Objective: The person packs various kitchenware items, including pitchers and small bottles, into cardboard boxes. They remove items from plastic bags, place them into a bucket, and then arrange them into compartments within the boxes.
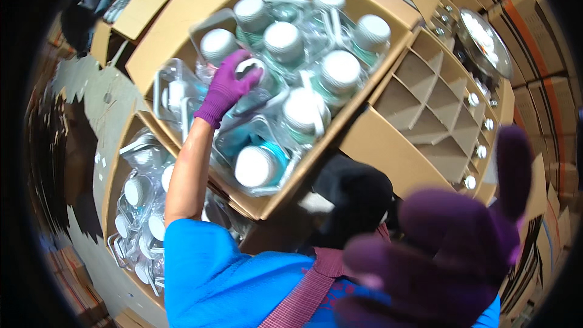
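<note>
My left hand (233,83), in a purple knit glove, reaches into a large cardboard box (291,182). Its fingers are around the top of a plastic-wrapped container with a white lid (249,67). Around it stand several wrapped containers with white textured lids, among them one lid (282,41) beside the hand and another lid (255,166) near the box's corner. Some bodies look clear or teal, and white handles show between them. Close to the camera, blurred and large, my right hand (437,246) in a dark purple glove has its fingers spread, with nothing seen in it.
A divided cardboard box (426,100) at the right holds several small white-capped items. A shiny metal bowl-shaped thing (485,43) lies at its far end. At lower left is another box of wrapped containers (136,191). Stacked cartons (546,95) line the right side.
</note>
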Tool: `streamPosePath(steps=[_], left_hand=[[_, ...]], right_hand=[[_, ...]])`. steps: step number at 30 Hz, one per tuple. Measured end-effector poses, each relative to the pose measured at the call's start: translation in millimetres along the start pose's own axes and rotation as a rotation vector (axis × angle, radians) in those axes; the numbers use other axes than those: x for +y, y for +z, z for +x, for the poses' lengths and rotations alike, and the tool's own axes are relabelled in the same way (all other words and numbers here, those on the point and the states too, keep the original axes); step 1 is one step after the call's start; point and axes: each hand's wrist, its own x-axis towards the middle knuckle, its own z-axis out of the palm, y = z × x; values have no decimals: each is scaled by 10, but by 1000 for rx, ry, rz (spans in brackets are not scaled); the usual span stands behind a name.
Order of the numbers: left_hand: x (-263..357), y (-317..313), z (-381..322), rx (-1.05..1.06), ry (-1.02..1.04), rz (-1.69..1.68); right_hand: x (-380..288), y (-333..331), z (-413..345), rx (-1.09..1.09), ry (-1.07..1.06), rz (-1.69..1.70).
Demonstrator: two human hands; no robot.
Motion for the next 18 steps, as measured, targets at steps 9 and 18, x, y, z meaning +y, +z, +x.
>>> streamPosePath(steps=[9,18], left_hand=[[754,-493,-457,100,76,671],[3889,-2325,-1867,164,397,364]], right_hand=[[-238,-229,-894,-58,97,-313],[409,740,-1056,476,759,1054]])
